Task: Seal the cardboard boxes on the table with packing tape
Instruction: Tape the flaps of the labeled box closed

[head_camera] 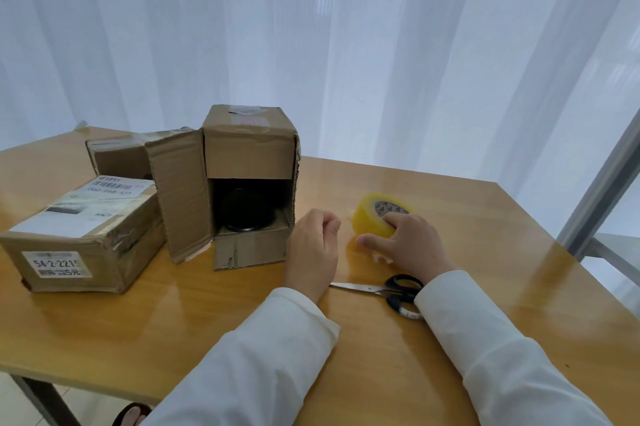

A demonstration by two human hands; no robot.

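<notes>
While the right hand point(405, 242) is wrapped over the yellow tape roll point(372, 218) on the wooden table point(485, 252), fingers on its core, the left hand point(313, 249) is kept loosely curled and empty just beside the open box point(249, 162). Two closed boxes, one labelled point(83, 238) and one behind point(117, 155), are parked at left, and scissors point(388, 290) are lying between the wrists.

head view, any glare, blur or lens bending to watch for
Head view: backlit by the bright curtain; soft glare on the table near the tape roll; table edges bow from the wide-angle lens; left hand slightly blurred; open box interior dark.
</notes>
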